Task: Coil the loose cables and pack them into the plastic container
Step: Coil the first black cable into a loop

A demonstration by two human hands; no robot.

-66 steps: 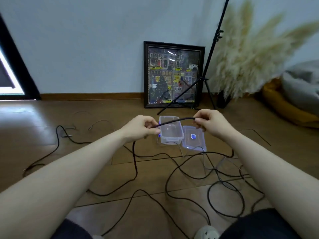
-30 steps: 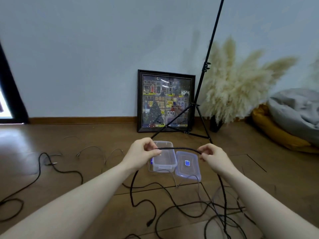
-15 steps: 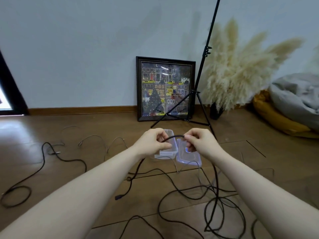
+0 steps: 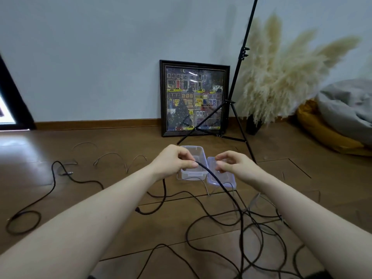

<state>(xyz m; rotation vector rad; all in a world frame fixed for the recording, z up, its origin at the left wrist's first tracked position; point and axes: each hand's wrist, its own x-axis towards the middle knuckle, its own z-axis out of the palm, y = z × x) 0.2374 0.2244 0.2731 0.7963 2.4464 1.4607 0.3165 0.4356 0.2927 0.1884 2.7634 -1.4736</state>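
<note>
Roughly, L to R: far-left black cable (image 4: pixel 30 204) lies loose on wood floor (image 4: pixel 120 198). Left hand (image 4: pixel 171 162) pinches main black cable (image 4: pixel 217 184); cable runs from it down-right to the tangle, w/ short plug end hanging below. Right hand (image 4: pixel 233 164): fingers curled, holding nothing, just beside cable. Plastic container (image 4: pixel 193 174) and lid (image 4: pixel 223 180) sit directly beyond the hands. Bkgd: framed picture (image 4: pixel 194 97), light stand (image 4: pixel 239 63), pampas grass (image 4: pixel 281 77).
</note>
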